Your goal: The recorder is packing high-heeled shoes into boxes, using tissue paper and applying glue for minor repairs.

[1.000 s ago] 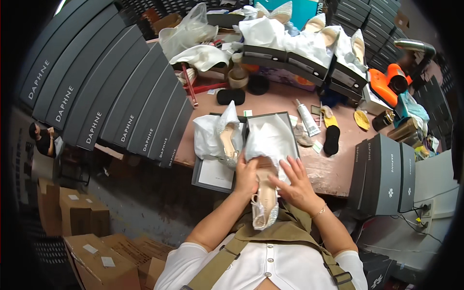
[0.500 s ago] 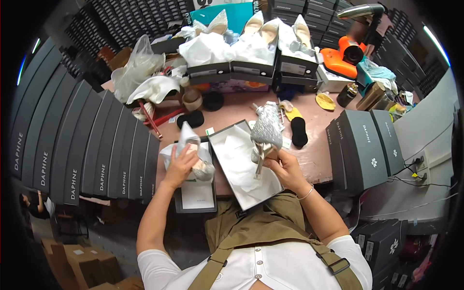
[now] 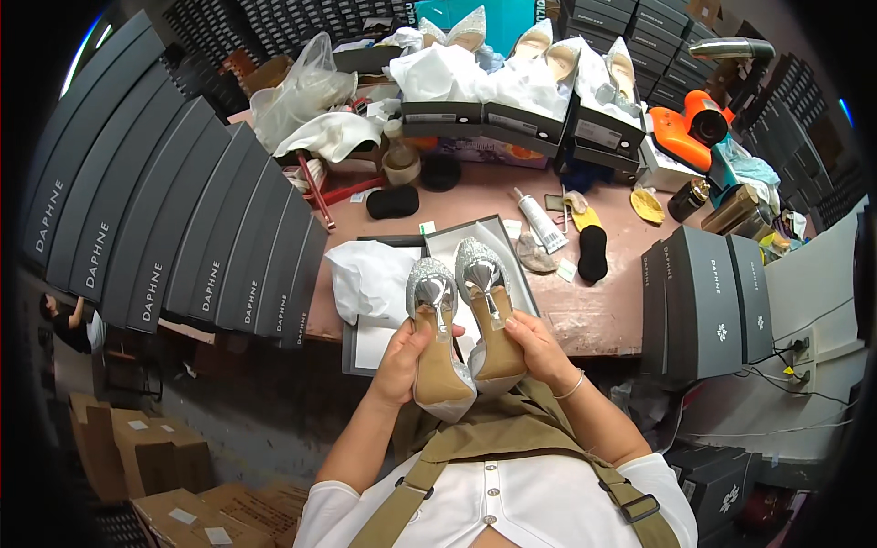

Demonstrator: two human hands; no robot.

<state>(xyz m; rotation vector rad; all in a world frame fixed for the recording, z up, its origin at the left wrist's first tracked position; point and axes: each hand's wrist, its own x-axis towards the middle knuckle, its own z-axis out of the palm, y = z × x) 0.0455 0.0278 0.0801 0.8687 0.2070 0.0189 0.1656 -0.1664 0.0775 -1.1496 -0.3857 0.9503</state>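
Observation:
Side by side in front of me are two silver glittery high-heeled shoes, soles and heels turned toward me, toes pointing down at my body. My left hand [image 3: 402, 363] is closed around the left high-heeled shoe [image 3: 442, 370]. Gripped along its outer side by my right hand [image 3: 539, 347] is the right high-heeled shoe [image 3: 498, 352]. Behind them lies an open shoebox part [image 3: 521, 290] with a pale inside, partly hidden. White tissue paper [image 3: 370, 279] sits crumpled at its left, over another box [image 3: 361, 354].
Tall rows of dark shoeboxes [image 3: 164, 219] line the left, with more shoeboxes [image 3: 699, 301] at the right. At the back stand open boxes of silver shoes [image 3: 525, 119]. A white tube [image 3: 541, 219], a black oval pad [image 3: 592, 254] and an orange device [image 3: 681, 137] lie on the pink table [image 3: 603, 320].
Both shoes have come together in front of my body and turned soles toward me. My left hand moved right, away from the box and tissue; the view has shifted slightly.

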